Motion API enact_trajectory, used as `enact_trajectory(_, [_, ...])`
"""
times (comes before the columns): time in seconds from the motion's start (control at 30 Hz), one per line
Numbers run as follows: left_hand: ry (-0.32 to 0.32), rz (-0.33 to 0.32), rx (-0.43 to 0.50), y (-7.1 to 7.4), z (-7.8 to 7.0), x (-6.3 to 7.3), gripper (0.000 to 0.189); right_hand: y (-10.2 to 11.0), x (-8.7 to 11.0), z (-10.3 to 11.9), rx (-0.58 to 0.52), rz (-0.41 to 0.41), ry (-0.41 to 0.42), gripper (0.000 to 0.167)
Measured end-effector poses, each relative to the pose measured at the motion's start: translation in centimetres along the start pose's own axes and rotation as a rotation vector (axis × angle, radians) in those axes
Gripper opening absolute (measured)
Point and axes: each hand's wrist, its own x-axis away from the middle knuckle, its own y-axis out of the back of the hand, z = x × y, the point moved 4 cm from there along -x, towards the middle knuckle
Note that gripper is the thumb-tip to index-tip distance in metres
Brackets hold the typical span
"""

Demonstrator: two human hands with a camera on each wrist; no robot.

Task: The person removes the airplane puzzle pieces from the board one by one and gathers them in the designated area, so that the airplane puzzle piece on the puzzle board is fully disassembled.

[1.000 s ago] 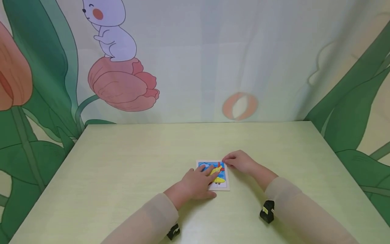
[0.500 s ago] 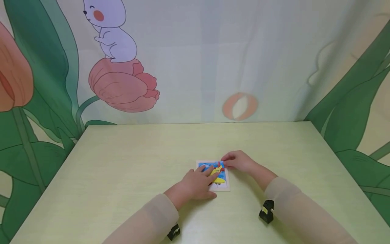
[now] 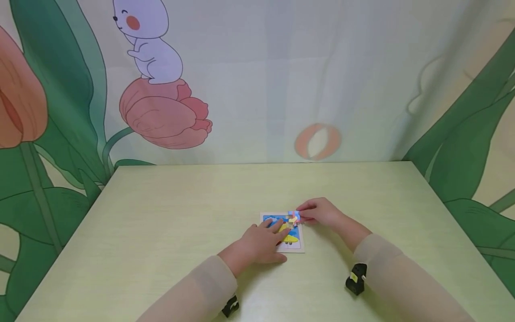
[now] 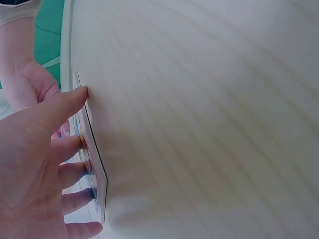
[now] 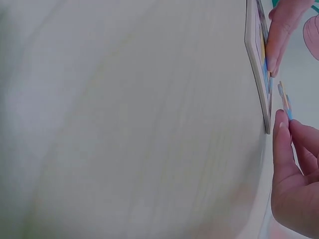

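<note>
A small jigsaw puzzle (image 3: pixel 297 245) with a yellow and red airplane on blue lies flat on the table in a pale frame. My left hand (image 3: pixel 262 243) rests on its left side with fingers spread, covering part of the picture; the left wrist view has its fingertips (image 4: pixel 88 167) touching the surface. My right hand (image 3: pixel 323 212) pinches a puzzle piece (image 3: pixel 294 217) between thumb and fingers at the top right corner. In the right wrist view, the thin puzzle piece (image 5: pixel 285 102) is held up, apart from the puzzle board (image 5: pixel 256 62).
The pale wood-grain table (image 3: pixel 181 201) surrounds the puzzle. Behind it hangs a curtain (image 3: pixel 241 89) printed with flowers and a white animal. Black wrist devices, one (image 3: pixel 356 279) under the right sleeve, sit close above the table.
The right hand has lifted the puzzle piece out of the top right corner and shifted slightly right with it. The left hand stays put on the puzzle.
</note>
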Motion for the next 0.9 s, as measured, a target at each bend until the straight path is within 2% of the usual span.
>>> enact_trajectory(0.5, [-0.001, 0.006, -0.002, 0.0, 0.0, 0.2, 0.075, 1.3, 1.0, -0.4, -0.076, 0.011, -0.012, 0.027])
enact_trajectory(0.9, [0.011, 0.007, 0.009, 0.1, -0.1, 0.1, 0.074, 3.2, 1.3, -1.8, -0.111, 0.001, -0.015, 0.028])
